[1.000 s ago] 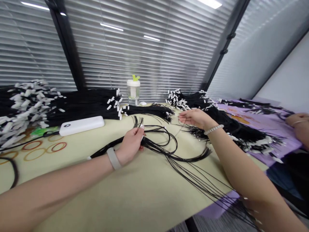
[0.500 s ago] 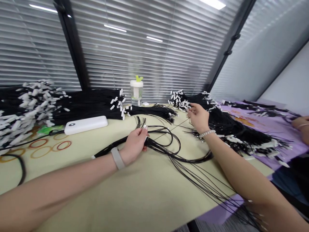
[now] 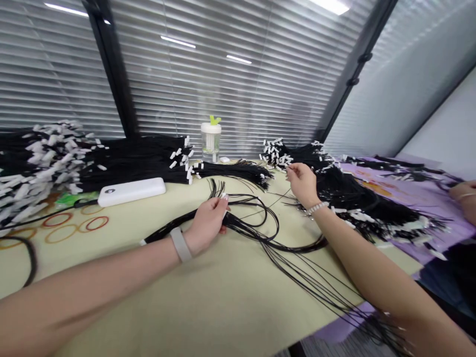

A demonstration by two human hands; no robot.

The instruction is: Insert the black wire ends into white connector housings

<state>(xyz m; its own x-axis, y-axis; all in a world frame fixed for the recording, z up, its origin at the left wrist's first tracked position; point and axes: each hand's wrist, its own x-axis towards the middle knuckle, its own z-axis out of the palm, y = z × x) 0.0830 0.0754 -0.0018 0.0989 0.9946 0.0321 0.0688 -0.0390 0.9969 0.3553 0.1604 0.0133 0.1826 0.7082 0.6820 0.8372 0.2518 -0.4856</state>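
My left hand (image 3: 211,218) is closed around a bundle of thin black cables (image 3: 249,227) above the middle of the table. Small white ends show at its fingertips, and the cables loop out to the right. Loose lengths of the bundle hang over the table's front edge. My right hand (image 3: 303,183) is pinched beside a heap of black cables with white connectors (image 3: 277,151). One thin black cable (image 3: 280,197) runs from near the bundle up to this hand; its end at the fingertips is too small to make out.
Large piles of white-ended black cables (image 3: 52,158) lie at the back left. A white power bank (image 3: 132,192), rubber bands (image 3: 63,233) and a clear jar (image 3: 210,143) stand or lie nearby. More cables (image 3: 372,198) cover the right side. Another person's hand (image 3: 464,198) is at the far right.
My right hand has shifted slightly left and down, and the thin cable's upper end has moved with it. My left hand keeps its grip in nearly the same place.
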